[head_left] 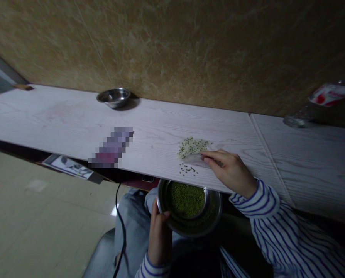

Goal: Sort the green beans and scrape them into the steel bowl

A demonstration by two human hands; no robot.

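My left hand grips the left rim of a steel bowl, thumb over the edge. The bowl is tilted just below the front edge of the table and holds green mung beans. My right hand pinches a thin, pale, see-through curved piece, perhaps plastic, low over the tabletop. Its lower edge lies at the near side of a spread of white rice-like grains mixed with green beans. Several loose green beans lie between that piece and the table edge.
A smaller steel bowl stands near the wall at the back left. A blurred-out flat item lies at the front edge. A clear bottle with a red and white label is at the right. A black cable hangs by my leg.
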